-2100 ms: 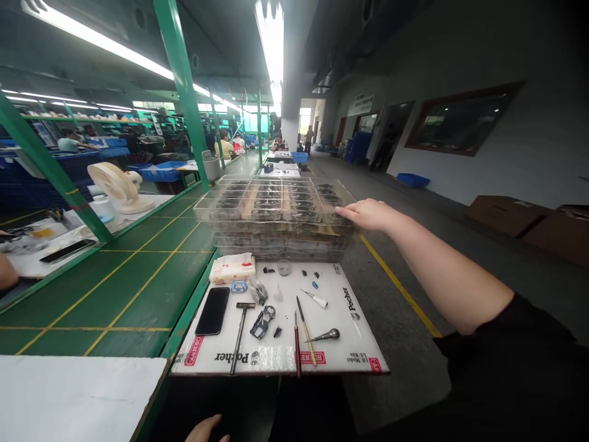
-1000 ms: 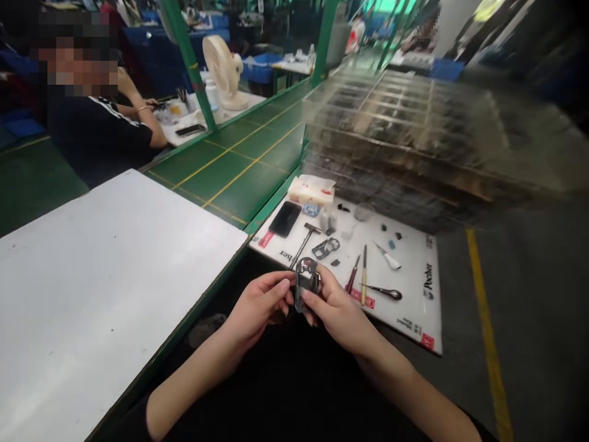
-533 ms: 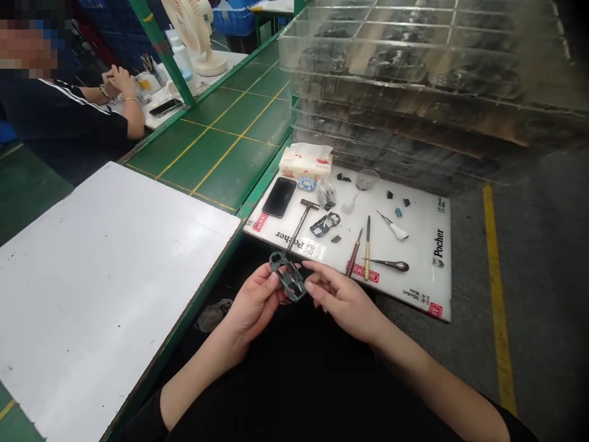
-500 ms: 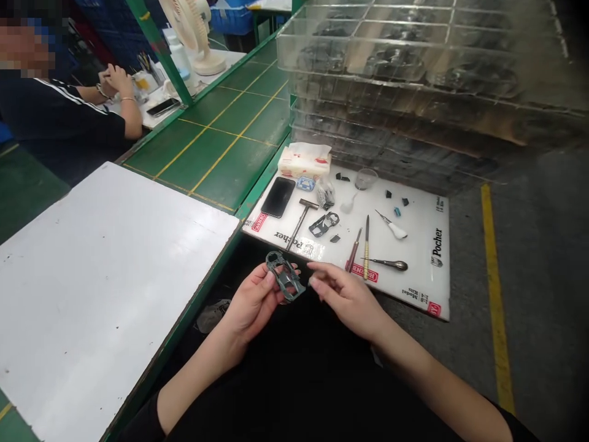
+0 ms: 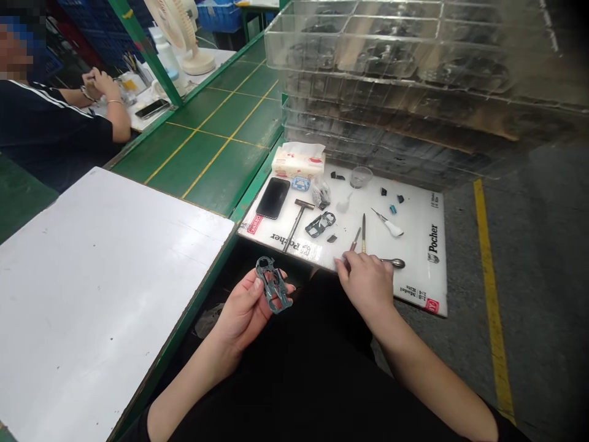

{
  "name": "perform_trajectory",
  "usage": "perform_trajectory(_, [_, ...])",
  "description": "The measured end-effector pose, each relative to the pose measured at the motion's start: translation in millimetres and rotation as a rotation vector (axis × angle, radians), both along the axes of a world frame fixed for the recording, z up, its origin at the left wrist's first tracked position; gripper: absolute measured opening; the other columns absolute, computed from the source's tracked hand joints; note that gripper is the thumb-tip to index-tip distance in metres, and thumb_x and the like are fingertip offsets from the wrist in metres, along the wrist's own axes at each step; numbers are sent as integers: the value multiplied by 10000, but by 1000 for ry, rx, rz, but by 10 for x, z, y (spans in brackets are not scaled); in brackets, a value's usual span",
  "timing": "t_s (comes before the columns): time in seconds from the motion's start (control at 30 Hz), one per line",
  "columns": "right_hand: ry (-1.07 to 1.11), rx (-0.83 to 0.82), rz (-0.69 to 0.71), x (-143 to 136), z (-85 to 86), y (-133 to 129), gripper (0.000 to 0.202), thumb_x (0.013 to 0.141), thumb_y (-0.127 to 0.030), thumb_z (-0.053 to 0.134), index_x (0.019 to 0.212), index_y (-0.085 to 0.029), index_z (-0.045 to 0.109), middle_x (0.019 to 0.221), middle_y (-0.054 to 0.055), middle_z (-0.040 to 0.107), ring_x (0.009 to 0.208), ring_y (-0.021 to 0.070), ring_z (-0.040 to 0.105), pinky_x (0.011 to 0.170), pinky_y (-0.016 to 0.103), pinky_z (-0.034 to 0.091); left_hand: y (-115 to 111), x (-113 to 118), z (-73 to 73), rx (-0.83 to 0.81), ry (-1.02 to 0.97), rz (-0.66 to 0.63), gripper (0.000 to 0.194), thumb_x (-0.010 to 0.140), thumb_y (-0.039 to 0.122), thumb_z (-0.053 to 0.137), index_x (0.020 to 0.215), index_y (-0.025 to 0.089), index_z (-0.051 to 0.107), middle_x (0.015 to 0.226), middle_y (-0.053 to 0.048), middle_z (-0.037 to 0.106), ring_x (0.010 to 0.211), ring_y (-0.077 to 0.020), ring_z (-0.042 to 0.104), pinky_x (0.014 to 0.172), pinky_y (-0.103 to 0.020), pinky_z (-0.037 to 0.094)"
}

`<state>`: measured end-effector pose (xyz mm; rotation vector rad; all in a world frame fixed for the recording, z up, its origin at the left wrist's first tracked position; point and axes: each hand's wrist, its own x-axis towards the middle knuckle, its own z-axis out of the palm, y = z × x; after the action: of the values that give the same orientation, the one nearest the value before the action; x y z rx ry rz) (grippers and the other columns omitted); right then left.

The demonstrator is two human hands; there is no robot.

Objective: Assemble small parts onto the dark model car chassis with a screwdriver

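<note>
Left hand (image 5: 248,305): curled around car shell (image 5: 275,288), off worktop's (image 5: 418,261) near edge.
Right hand (image 5: 367,277): half-curled over slim tools (image 5: 364,230) at that edge; hold unclear.
Tool reach: likely current step; next calls for singling out one.

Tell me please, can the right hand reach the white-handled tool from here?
Probably yes: the right hand is over the board's near edge, the white-handled tool lies just beyond the hand, and only bare board seems between them.
</note>
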<state>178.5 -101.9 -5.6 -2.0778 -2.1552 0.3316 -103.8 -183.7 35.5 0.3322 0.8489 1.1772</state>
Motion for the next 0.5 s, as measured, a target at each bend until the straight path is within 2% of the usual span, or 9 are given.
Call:
perform_trajectory(0.13, [38, 30, -55, 42, 41, 53, 261, 1155, -353, 637, 1027, -198, 802, 952, 118, 822, 994, 355, 750, 1013, 511, 441, -3, -15, 30, 19, 10, 12, 525, 925, 523, 1056, 1228, 151, 844, 1206, -115, 874, 1058, -273, 901, 864, -315, 741])
perform_trajectory(0.27, [178, 88, -136, 131, 113, 3, 286, 1122, -426, 629, 1182, -222, 820, 1011, 97, 851, 960, 328, 784, 920, 461, 524, -23, -68, 34, 38, -12, 24, 494, 918, 474, 1068, 1222, 151, 850, 1258, -120, 886, 1040, -277, 913, 864, -329, 762])
perform_trajectory(0.33, [397, 174, -223, 179, 168, -23, 334, 1093, -527, 693, 1206, -227, 783, 1027, 90, 845, 912, 297, 798, 845, 422, 576, -31, -106, 40, 49, -26, 9, 475, 936, 451, 1056, 1233, 139, 857, 1250, -135, 890, 1044, -284, 914, 889, -339, 764])
perform_trajectory(0.4, [744, 310, -320, 239, 268, -2, 432, 1015, -588, 828, 1233, -238, 701, 1032, 70, 831, 882, 280, 821, 827, 402, 631, -40, -136, 59, 46, -37, 8, 458, 940, 430, 1052, 1237, 135, 867, 1241, -144, 891, 1055, -297, 914, 918, -362, 768])
perform_trajectory(0.47, [1041, 445, -351, 326, 430, 93, 594, 948, -573, 937, 1323, -250, 609, 1070, 60, 834, 875, 280, 847, 848, 417, 677, -53, -145, 82, 18, -41, 34, 443, 920, 404, 1065, 1228, 147, 878, 1249, -139, 891, 1059, -304, 911, 912, -382, 773])
perform_trajectory(0.5, [1104, 493, -331, 386, 536, 171, 645, 953, -562, 947, 1383, -251, 581, 1099, 63, 837, 889, 280, 859, 866, 427, 691, -61, -144, 85, -6, -40, 49, 446, 902, 395, 1076, 1223, 154, 882, 1264, -134, 890, 1057, -305, 907, 892, -383, 774])
